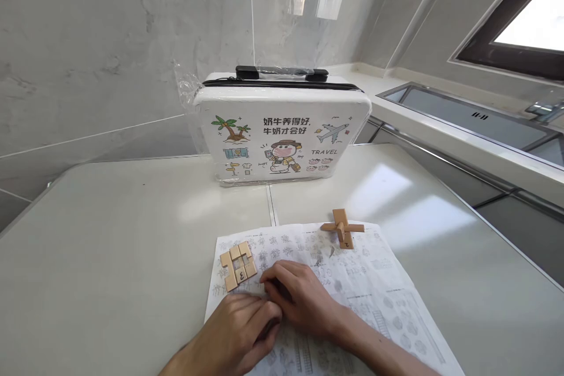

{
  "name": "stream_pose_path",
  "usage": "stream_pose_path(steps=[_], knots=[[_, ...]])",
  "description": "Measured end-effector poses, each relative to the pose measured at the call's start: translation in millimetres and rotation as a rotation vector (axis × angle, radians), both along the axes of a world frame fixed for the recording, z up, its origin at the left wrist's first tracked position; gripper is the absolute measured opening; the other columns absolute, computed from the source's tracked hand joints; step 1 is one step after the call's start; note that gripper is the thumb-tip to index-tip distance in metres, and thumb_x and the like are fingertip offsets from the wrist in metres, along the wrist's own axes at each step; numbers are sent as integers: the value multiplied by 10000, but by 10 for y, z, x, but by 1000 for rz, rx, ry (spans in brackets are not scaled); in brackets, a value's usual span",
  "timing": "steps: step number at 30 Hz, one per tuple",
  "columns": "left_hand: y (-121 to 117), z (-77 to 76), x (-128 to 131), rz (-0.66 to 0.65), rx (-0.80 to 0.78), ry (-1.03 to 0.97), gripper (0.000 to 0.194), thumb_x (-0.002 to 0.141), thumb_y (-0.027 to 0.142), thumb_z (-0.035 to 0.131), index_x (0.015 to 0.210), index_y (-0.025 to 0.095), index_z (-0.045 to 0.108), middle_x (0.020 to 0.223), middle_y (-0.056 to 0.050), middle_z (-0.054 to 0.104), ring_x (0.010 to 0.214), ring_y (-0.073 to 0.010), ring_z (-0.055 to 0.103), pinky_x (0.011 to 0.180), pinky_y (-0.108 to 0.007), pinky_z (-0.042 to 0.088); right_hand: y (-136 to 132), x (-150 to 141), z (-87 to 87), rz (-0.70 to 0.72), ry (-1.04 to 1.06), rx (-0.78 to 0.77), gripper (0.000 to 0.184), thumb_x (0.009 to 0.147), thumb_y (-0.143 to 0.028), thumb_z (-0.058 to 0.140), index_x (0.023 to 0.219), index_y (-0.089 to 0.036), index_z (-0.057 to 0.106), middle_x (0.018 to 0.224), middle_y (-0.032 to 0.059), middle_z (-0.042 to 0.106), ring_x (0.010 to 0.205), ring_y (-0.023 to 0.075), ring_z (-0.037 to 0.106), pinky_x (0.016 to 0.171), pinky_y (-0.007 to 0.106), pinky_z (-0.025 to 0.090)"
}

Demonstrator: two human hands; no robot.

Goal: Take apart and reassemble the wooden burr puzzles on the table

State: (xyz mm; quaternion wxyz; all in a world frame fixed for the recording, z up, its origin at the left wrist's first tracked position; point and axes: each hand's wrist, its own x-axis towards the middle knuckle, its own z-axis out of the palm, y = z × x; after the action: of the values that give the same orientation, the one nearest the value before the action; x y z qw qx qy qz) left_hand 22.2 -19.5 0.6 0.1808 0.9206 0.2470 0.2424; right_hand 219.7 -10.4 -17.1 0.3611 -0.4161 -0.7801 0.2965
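Both hands rest close together on a printed sheet (379, 282) with drawings, spread on the white table. My left hand (235, 329) is curled, its fingers bent under the palm. Against it, from the right, lies my right hand (304, 294), also closed, with the index finger bent toward the left. The fingers hide whatever may be inside either hand. Just beyond them is a flat wooden puzzle piece group (240, 267) marked 3, with gaps in its middle. Farther right, a wooden cross-shaped puzzle (341, 228) marked 2 sits at the sheet's top edge.
A white case (282, 111) with cartoon travel prints, a black handle and clear plastic wrap stands at the back of the table (132, 247). Grey tiled wall rises behind it. A counter with a covered sink (467, 114) runs along the right.
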Motion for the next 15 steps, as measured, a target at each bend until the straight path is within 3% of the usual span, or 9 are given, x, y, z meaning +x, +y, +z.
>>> stream_pose_path(steps=[8, 11, 15], knots=[[8, -29, -5, -4, -6, -5, 133, 1002, 88, 505, 1003, 221, 505, 689, 57, 589, 544, -144, 560, 580, -282, 420, 1, 2, 4, -6, 68, -77, 129, 994, -135, 557, 995, -220, 653, 871, 25, 733, 750, 173, 658, 688, 277, 464], [6, -38, -15, 2, -19, 6, 125, 1000, 98, 514, 1013, 221, 503, 689, 56, 585, 544, -147, 562, 578, -280, 417, 18, 19, 54, -16, 154, -198, 136, 969, -131, 569, 991, -216, 673, 855, 19, 736, 745, 166, 662, 693, 275, 474], [-5, -38, -26, 14, -1, 23, 112, 1001, 112, 526, 1008, 220, 499, 680, 60, 578, 532, -145, 555, 573, -276, 412, 94, 113, 157, -15, 375, -488, 53, 977, -224, 640, 983, -199, 686, 832, 20, 740, 756, 168, 667, 711, 281, 495]])
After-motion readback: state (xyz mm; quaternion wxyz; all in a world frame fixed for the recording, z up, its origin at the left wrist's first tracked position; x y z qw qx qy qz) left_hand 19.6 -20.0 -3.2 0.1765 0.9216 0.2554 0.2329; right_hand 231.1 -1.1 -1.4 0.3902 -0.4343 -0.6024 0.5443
